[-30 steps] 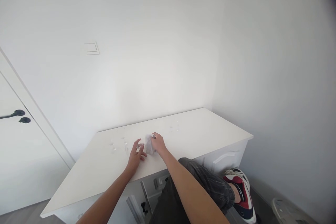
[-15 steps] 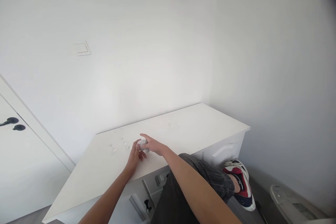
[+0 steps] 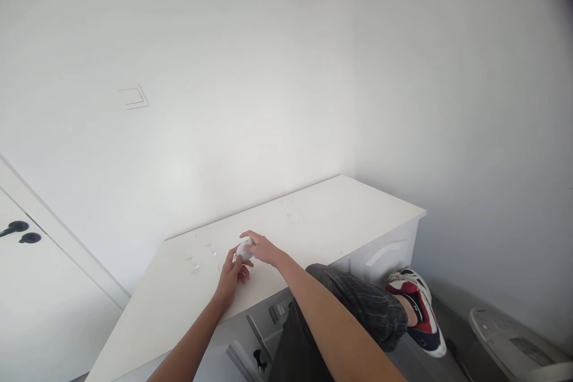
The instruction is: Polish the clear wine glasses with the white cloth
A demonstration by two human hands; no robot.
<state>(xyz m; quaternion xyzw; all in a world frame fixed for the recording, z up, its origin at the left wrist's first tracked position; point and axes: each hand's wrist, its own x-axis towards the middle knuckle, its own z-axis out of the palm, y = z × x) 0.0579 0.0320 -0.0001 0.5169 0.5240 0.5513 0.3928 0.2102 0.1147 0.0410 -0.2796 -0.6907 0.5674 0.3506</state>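
Observation:
Both my hands meet at the middle of a white cabinet top point(image 3: 340, 215). My right hand point(image 3: 262, 249) pinches a small crumpled clear plastic bag point(image 3: 244, 249) between its fingers. My left hand point(image 3: 233, 274) lies on the top just below it, fingers curled up against the same bag. Several tiny clear or white bits point(image 3: 194, 259) lie scattered on the top to the left of my hands, and a few more bits point(image 3: 293, 210) sit farther back to the right.
White walls meet in a corner behind the cabinet. A wall switch plate point(image 3: 133, 98) is at upper left, a white door with a black handle point(image 3: 20, 231) at far left. My raised knee point(image 3: 353, 304) and sneaker point(image 3: 418, 310) are at right; a grey appliance point(image 3: 514, 346) sits on the floor.
My right hand has gathered the bag into a smaller bundle and brought it left against my left hand. The view has shifted slightly, so the door has slid toward the left edge.

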